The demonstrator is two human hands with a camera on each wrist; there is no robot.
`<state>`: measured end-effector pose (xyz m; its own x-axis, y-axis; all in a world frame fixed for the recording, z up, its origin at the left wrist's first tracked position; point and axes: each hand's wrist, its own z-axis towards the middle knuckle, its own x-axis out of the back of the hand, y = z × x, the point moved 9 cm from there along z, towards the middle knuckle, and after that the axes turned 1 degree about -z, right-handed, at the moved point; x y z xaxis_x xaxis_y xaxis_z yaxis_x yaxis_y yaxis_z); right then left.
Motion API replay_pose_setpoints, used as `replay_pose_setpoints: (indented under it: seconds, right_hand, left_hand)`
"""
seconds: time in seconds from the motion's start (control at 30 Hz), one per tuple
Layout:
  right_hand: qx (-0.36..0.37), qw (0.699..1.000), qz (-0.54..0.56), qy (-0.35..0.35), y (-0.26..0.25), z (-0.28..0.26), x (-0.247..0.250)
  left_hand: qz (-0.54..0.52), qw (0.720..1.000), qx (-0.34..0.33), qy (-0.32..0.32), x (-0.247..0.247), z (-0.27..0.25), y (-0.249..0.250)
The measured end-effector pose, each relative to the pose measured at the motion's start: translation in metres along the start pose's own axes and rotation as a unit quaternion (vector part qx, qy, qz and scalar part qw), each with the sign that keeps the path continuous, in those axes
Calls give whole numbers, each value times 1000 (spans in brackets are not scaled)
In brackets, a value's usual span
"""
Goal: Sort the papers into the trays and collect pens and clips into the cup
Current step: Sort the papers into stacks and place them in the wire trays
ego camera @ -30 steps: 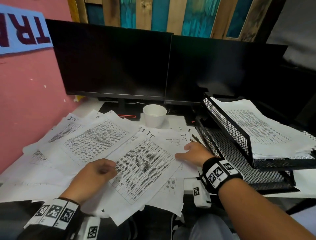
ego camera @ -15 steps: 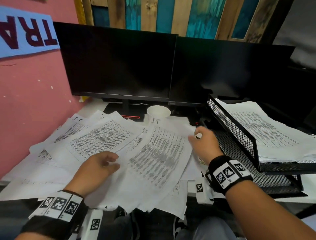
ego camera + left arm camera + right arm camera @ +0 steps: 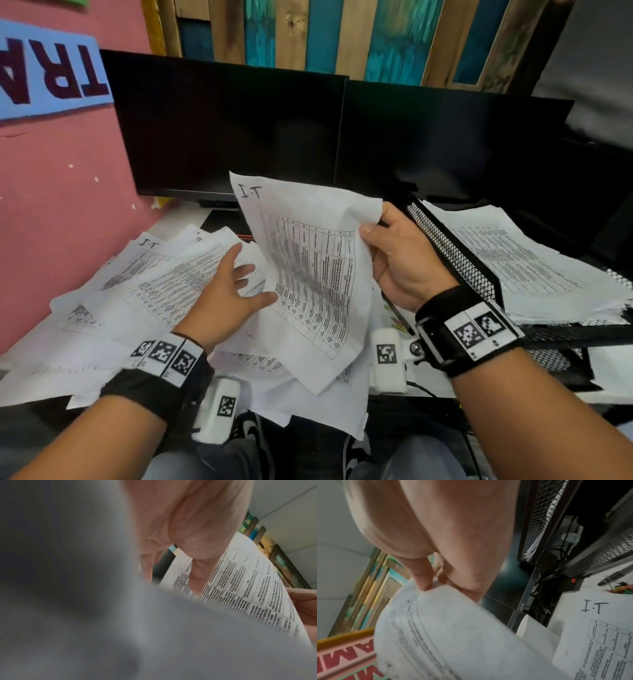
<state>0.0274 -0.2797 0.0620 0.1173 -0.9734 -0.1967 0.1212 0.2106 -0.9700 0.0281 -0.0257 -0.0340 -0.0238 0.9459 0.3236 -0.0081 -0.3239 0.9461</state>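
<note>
Papers: one white printed sheet with a table grid and "I-T" handwritten at its top corner is raised in front of the two dark monitors, pinched at its upper right edge between the thumb and fingers of the right hand, which also appears to hold a dark pen, though that is hard to make out. Left of the sheet, the left hand reaches forward with fingers spread and relaxed, thumb touching the sheet's lower left edge. Below the sheet, loose white printed papers lie scattered over the desk. Right of the sheet, the black wire-mesh tray holds a stack of printed pages; a lower mesh tray sits under it.
</note>
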Motion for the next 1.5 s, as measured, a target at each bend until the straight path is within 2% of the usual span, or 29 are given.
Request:
replay_pose_setpoints:
  seconds: [0.3, 0.57, 0.7, 0.77, 0.83, 0.9, 0.93, 0.97, 1.03, 1.1, 1.23, 1.3, 1.4, 1.5]
  right_hand:
    - [-65, 993, 95, 18, 21, 0, 19]
    - [-94, 985, 137, -45, 25, 5, 5]
    - [-100, 982, 145, -61, 29, 7, 2]
    - [-106, 982, 142, -61, 33, 10, 4]
    - [-110, 984, 135, -34, 38, 14, 10]
    - [-110, 992, 59, 20, 44, 19, 26]
    - [-118, 991, -36, 42, 49, 19, 36]
    - [-135, 976, -160, 56, 56, 18, 48]
    - [-186, 901, -389, 49, 69, 12, 67]
    - [-230, 834, -501, 21, 83, 6, 81]
    - [-257, 781, -569, 10, 101, 5, 97]
    - [-265, 778, -568, 23, 108, 6, 101]
    - [-279, 813, -510, 35, 116, 7, 100]
    - [-255, 830, -491, 74, 115, 10, 101]
  left_hand:
    - [-46, 998, -31, 33, 4, 0, 12]
    - [-50, 996, -71, -10, -1, 6, 38]
    - [-67, 992, -97, -53, -8, 8, 46]
    - [-79, 992, -88, -53, -7, 7, 44]
    - [-68, 994, -79, -26, 1, 5, 40]
    - [-72, 994, -76, 15, 16, 3, 37]
    - [-86, 992, -82, 43, 27, 1, 38]
    - [-103, 988, -90, 72, 39, -1, 39]
    - [-129, 980, -103, 110, 61, -5, 43]
    - [-128, 978, -106, 129, 81, -9, 44]
    - [-116, 980, -95, 130, 105, -12, 34]
    - [-109, 984, -74, 122, 107, -13, 22]
    - [-110, 987, -53, 108, 104, -13, 6]
    - [-100, 989, -50, 99, 99, -16, -1]
